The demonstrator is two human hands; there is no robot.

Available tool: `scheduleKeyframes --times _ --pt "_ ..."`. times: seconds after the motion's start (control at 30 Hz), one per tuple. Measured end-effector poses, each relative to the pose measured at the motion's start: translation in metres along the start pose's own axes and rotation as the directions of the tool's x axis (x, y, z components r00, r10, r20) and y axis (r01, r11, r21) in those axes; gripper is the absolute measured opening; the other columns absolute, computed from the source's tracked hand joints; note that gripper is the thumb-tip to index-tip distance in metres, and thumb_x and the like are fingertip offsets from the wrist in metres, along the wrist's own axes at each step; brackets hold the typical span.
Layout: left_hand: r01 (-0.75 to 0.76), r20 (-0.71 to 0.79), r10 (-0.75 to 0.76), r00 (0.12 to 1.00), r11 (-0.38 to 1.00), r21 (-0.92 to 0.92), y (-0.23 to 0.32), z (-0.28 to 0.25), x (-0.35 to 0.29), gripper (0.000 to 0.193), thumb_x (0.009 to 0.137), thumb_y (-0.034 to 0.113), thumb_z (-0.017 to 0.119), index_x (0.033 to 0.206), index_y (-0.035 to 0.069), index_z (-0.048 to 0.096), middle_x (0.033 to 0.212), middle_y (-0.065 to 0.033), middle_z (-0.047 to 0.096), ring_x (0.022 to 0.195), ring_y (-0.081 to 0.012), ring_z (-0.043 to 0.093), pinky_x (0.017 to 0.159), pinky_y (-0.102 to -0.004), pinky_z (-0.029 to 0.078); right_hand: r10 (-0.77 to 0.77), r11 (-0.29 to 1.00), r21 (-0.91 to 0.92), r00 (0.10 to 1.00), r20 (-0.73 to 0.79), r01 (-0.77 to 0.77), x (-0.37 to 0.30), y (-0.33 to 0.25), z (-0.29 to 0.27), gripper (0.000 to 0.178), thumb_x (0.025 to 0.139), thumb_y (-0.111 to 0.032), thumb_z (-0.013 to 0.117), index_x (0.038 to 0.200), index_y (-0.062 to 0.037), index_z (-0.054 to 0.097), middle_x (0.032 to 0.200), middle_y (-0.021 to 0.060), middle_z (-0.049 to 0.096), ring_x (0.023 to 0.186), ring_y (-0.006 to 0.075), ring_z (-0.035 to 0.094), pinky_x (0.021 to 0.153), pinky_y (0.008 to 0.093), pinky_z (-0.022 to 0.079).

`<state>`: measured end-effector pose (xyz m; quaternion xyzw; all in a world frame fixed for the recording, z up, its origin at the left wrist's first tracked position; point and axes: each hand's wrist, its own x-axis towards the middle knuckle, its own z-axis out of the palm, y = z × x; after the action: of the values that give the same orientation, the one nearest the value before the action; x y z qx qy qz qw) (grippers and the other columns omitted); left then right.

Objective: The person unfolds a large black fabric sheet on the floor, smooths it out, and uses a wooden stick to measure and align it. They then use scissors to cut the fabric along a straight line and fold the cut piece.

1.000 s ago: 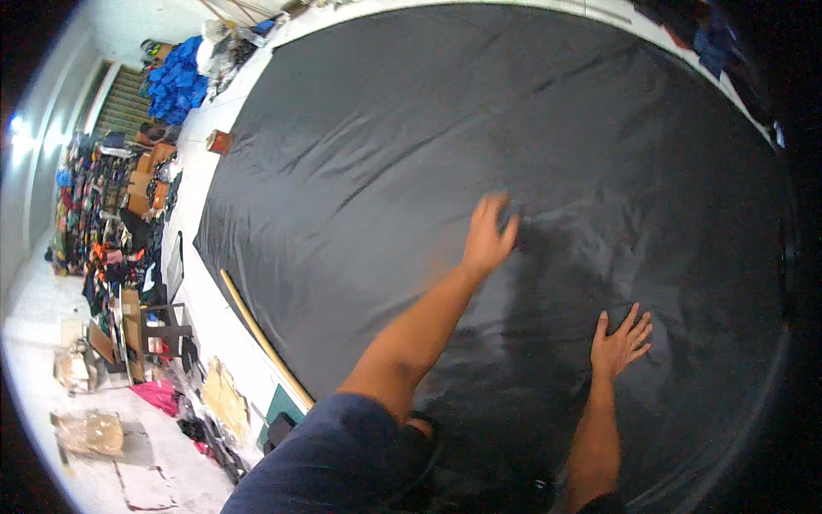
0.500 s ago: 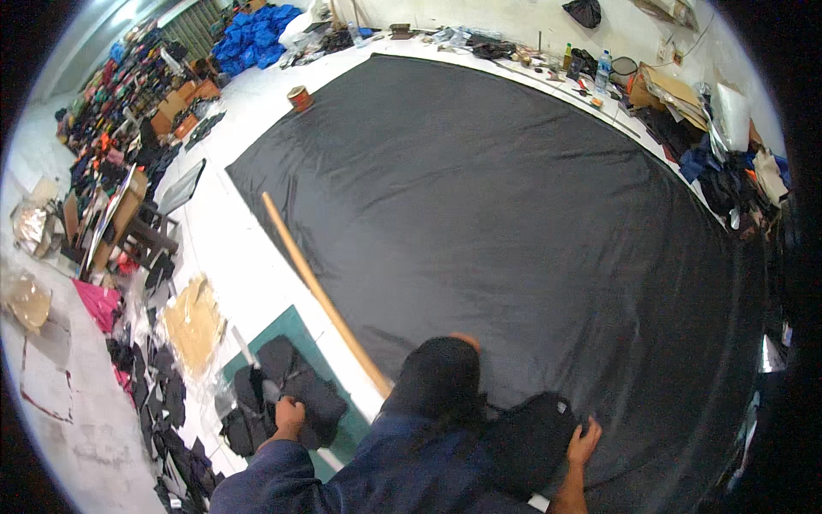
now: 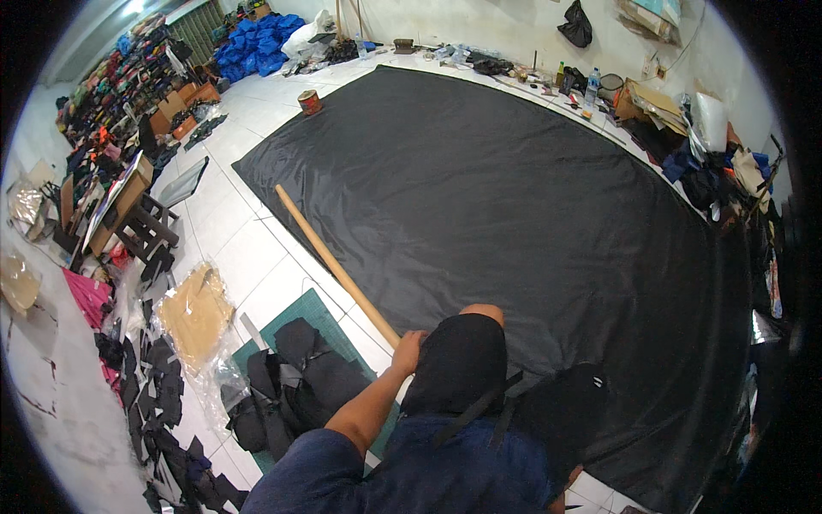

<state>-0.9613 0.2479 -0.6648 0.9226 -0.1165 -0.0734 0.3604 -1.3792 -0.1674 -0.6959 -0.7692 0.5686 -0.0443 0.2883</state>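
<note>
My left hand (image 3: 409,352) is beside my bent left knee, over the near end of a long tan pole (image 3: 336,267). Its fingers are mostly hidden, so I cannot tell whether it grips the pole or only rests there. The pole lies along the left edge of a large black sheet (image 3: 514,223) spread on the floor. Left of my arm, a heap of black fabric pieces (image 3: 300,377) sits on a green cutting mat (image 3: 313,307). A bit of skin, possibly my right hand (image 3: 572,476), shows low beside my right leg; its fingers are hidden.
A red tin (image 3: 310,103) stands by the sheet's far left corner. Bagged tan material (image 3: 197,313) and black scraps (image 3: 158,403) lie along the left. Bottles (image 3: 592,86) and clutter line the right wall. A small dark stool (image 3: 147,224) stands at left.
My left hand has left the black fabric heap and come right to the pole's near end. My right hand, open beside my knee before, has dropped back mostly out of sight.
</note>
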Motion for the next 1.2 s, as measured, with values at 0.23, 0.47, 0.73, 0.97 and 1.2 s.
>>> scheduleKeyframes --times 0.23,0.47,0.73,0.97,1.2 --pt "0.112 0.271 -0.156 0.950 0.979 0.170 -0.011 -0.021 0.010 0.040 0.090 0.031 0.054 0.126 0.013 0.059 0.124 -0.0219 0.054 0.116 -0.0387 0.052 0.099 -0.0445 0.043 -0.147 0.974 -0.173 0.989 0.013 0.147 0.061 -0.023 -0.035 0.041 0.084 -0.019 0.067 0.117 0.0024 0.056 0.118 0.0233 0.050 0.115 0.0400 0.048 0.100 0.0479 0.037" --pt "-0.212 0.378 -0.058 0.924 0.744 0.633 -0.047 -0.052 0.032 0.057 0.083 0.056 0.059 0.112 0.008 0.065 0.124 -0.0211 0.053 0.124 -0.0385 0.044 0.100 -0.0500 0.035 -0.382 0.829 -0.292 0.864 0.328 0.477 0.078 -0.061 -0.077 0.040 0.084 -0.016 0.066 0.118 0.0015 0.055 0.119 0.0230 0.049 0.115 0.0402 0.048 0.099 0.0483 0.037" --pt "-0.475 0.211 0.429 0.878 0.741 0.475 -0.068 -0.068 -0.001 0.077 0.070 0.064 0.070 0.111 0.000 0.060 0.118 -0.0220 0.051 0.120 -0.0420 0.043 0.107 -0.0579 0.025 -0.606 0.685 -0.291 0.744 0.281 0.668 0.052 -0.109 -0.016 0.044 0.087 -0.021 0.065 0.125 -0.0011 0.053 0.132 0.0225 0.045 0.125 0.0394 0.042 0.106 0.0509 0.031" --pt "-0.494 0.232 0.438 0.868 0.722 0.485 -0.057 -0.083 -0.021 0.076 0.064 0.067 0.074 0.110 0.008 0.063 0.107 -0.0167 0.052 0.110 -0.0380 0.048 0.109 -0.0607 0.025 -0.786 0.547 -0.189 0.578 0.219 0.815 -0.012 -0.096 0.033 0.047 0.083 -0.021 0.068 0.123 -0.0025 0.054 0.130 0.0215 0.046 0.123 0.0405 0.041 0.105 0.0549 0.029" --pt "-0.472 0.348 0.334 0.876 0.746 0.470 -0.062 -0.096 -0.041 0.076 0.062 0.068 0.075 0.106 0.007 0.065 0.106 -0.0155 0.054 0.109 -0.0376 0.048 0.108 -0.0580 0.027 -0.837 0.437 0.136 0.346 0.425 0.889 -0.082 -0.101 0.046 0.054 0.071 -0.031 0.077 0.115 -0.0042 0.060 0.104 0.0156 0.054 0.100 0.0340 0.051 0.087 0.0469 0.039"
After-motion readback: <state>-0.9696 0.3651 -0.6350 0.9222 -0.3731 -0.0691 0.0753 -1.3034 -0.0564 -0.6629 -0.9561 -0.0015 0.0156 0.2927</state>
